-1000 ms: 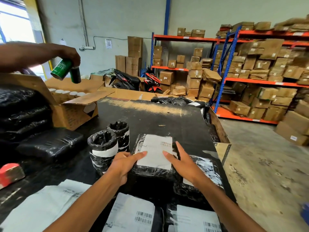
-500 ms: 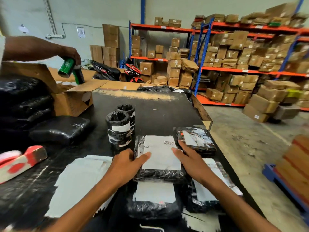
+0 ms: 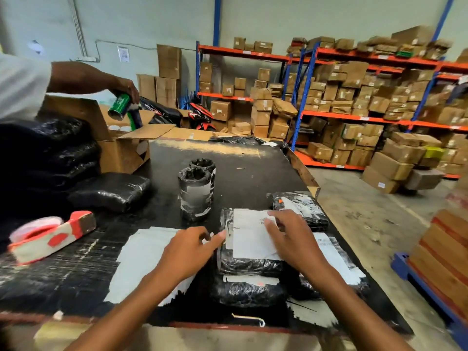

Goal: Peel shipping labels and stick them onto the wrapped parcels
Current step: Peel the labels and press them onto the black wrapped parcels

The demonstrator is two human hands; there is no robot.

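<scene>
A black-wrapped parcel (image 3: 247, 264) lies on top of other wrapped parcels near the table's front, with a white shipping label (image 3: 249, 235) on its top. My right hand (image 3: 293, 239) lies flat on the label's right part, fingers straight. My left hand (image 3: 188, 252) is beside the parcel's left edge, its fingertips touching the label's left border. A sheet of white labels (image 3: 140, 259) lies on the black table (image 3: 243, 178) under my left forearm. Two upright black-wrapped cylinders (image 3: 195, 193) stand behind, each with a white label.
Another person's arm (image 3: 83, 77) holds a green can (image 3: 119, 107) over an open cardboard box (image 3: 124, 148) at the far left. A red tape dispenser (image 3: 48, 235) lies at the left. Black-wrapped bundles (image 3: 111, 191) lie left; shelves of boxes (image 3: 354, 97) stand right.
My view shifted right and closer. My right hand slid onto the label's top; my left hand drew back to the parcel's left edge. The other person's can tilted further down.
</scene>
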